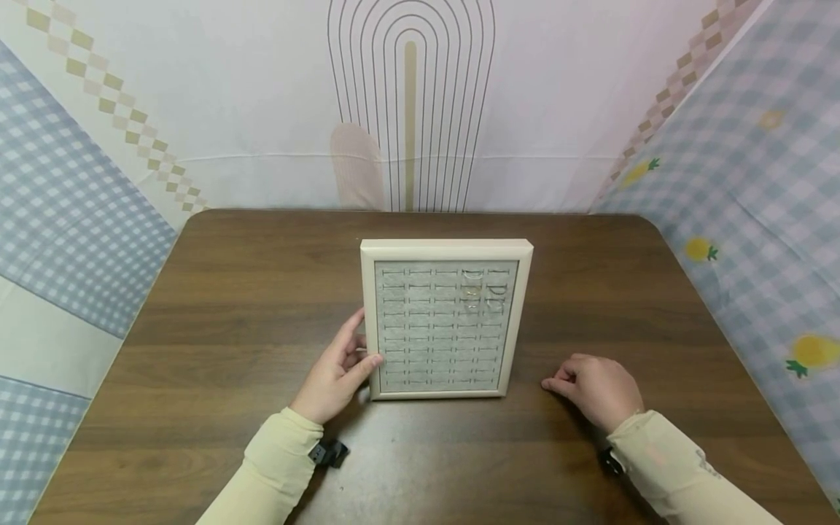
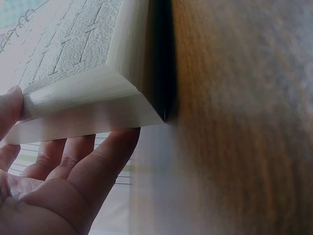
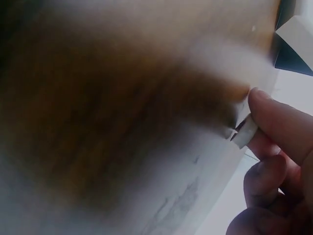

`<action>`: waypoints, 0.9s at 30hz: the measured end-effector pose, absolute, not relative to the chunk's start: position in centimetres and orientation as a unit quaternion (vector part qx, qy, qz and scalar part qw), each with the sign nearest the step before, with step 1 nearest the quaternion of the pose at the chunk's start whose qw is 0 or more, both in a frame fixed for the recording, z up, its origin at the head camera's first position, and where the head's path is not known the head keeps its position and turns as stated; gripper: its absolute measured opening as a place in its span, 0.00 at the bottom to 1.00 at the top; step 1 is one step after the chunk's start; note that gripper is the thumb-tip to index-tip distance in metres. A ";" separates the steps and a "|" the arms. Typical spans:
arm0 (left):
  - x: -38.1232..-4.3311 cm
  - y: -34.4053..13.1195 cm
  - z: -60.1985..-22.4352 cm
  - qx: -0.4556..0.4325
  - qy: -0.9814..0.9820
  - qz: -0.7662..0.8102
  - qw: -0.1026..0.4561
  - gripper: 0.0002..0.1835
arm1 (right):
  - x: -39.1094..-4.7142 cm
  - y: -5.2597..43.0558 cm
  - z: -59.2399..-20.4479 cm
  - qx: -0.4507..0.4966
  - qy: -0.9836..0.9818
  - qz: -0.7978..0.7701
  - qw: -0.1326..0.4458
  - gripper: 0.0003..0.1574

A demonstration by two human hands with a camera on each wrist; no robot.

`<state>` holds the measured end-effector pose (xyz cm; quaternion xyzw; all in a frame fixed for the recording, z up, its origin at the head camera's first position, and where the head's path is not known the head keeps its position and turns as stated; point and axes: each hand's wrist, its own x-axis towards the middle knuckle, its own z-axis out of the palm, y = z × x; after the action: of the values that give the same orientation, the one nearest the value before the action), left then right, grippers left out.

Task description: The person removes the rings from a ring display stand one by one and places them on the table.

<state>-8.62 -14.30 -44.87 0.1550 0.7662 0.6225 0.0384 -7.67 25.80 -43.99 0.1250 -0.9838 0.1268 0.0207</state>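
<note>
A cream-framed jewelry display board [image 1: 441, 343] with rows of slits in grey fabric stands tilted back on the table. Several small ring-like metal pieces [image 1: 472, 292] sit in slits at its upper right. My left hand [image 1: 337, 372] grips the board's lower left edge, thumb on the front and fingers along the side; the frame's corner [image 2: 112, 93] shows close up in the left wrist view. To the right of the board, my right hand [image 1: 593, 386] is low over the table, pinching a small pale band-like piece [image 3: 245, 132] between thumb and finger; its exact kind I cannot tell.
Brown wood table [image 1: 230, 306] surrounds the board. A patterned white cloth [image 1: 262, 102] hangs behind it, with checked cloth [image 1: 735, 189] on the right and more on the left. Dark straps with small devices [image 1: 329, 452] are on both wrists.
</note>
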 end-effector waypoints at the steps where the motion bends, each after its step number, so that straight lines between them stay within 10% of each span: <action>1: -8.6 -14.3 -44.9 0.154 0.767 0.622 0.039 0.41 | -7.7 25.8 -44.0 0.125 -0.984 0.125 0.016 0.20; 27: -8.7 -14.4 -44.9 0.157 0.765 0.623 0.044 0.42 | -8.0 26.0 -43.8 0.097 -0.988 0.114 -0.028 0.14</action>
<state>-8.72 -14.36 -44.86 0.1569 0.7649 0.6232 0.0435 -7.95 25.95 -43.84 0.0974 -0.9883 0.1140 -0.0283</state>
